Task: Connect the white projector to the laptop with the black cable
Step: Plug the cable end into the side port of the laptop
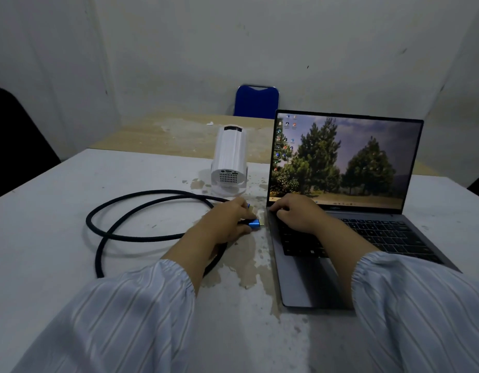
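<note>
A white projector (229, 160) stands on the table, its vented rear facing me. The open laptop (340, 224) sits to its right, screen lit. A black braided cable (130, 211) lies looped on the table at the left. My left hand (227, 222) grips the cable's blue plug (254, 224), whose metal tip points at the laptop's left edge, a short gap away. The cable's other blue end (248, 205) peeks out behind that hand. My right hand (294, 214) rests on the laptop's keyboard corner, fingers bent down on the deck, holding nothing.
The white table (71, 251) has worn, peeling patches between projector and laptop. A second wooden table (165, 133) stands behind, with a blue chair (256, 101) at the wall. A dark chair back (15, 141) stands at the left.
</note>
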Available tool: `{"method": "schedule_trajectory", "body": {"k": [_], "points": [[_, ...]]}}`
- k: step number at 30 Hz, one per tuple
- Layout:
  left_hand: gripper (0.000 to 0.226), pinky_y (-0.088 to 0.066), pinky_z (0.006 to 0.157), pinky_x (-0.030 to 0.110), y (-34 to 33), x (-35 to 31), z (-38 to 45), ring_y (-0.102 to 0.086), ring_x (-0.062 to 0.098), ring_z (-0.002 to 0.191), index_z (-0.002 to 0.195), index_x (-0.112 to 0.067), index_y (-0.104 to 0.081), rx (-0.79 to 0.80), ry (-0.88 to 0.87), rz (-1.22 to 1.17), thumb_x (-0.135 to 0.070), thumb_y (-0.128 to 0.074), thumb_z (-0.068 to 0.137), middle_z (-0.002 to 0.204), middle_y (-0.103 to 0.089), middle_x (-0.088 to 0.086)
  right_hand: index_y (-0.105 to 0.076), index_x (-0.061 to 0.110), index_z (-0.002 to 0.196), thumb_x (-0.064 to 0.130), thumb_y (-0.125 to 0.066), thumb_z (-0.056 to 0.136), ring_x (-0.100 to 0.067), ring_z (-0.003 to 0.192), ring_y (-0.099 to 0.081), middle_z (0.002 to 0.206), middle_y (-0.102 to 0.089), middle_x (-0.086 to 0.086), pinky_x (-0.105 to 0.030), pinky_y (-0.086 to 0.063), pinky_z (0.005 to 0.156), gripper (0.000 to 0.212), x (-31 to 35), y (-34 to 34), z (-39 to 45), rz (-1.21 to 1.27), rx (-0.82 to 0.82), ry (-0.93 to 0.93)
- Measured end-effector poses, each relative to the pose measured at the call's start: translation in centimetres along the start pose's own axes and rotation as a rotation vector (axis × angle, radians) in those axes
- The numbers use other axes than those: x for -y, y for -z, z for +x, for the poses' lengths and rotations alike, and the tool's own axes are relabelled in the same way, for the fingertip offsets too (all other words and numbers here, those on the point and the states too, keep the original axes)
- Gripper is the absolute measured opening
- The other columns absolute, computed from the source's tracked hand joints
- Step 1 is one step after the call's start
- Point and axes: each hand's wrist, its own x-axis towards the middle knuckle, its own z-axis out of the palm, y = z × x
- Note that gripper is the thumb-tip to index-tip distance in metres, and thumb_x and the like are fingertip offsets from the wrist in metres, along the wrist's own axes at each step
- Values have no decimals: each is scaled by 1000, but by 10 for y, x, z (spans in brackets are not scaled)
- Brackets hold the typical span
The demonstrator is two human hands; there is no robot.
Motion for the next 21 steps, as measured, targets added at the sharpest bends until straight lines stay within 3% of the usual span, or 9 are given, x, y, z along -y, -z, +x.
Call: {"method": "schedule_trajectory", "body": {"k": [7, 15, 21], "points": [[39, -41, 90, 37, 0, -7, 3, -52, 24, 116, 126, -28, -59, -7, -49, 189, -36, -56, 88, 121, -62, 4, -63, 11, 124, 11, -44, 93, -26, 121, -52, 136, -56, -9, -30, -42, 96, 36, 1, 0, -4, 5, -7, 0], [38, -41, 90, 41, -6, -5, 7, -53, 23, 114, 122, -27, -63, -52, 1, 23, -34, -63, 84, 119, -64, 2, -63, 12, 123, 12, -45, 92, -25, 118, -54, 134, -58, -9, -27, -42, 93, 36, -2, -2, 0, 19, -12, -6], [37, -50, 92, 37, -4, -7, 7, -62, 21, 104, 113, -19, -69, -75, 74, -151, -25, -73, 77, 112, -71, 5, -64, 13, 123, 12, -44, 93, -26, 118, -53, 135, -57, -9, -30, -43, 95, 36, -4, -3, 2, 30, -12, -13]]}}
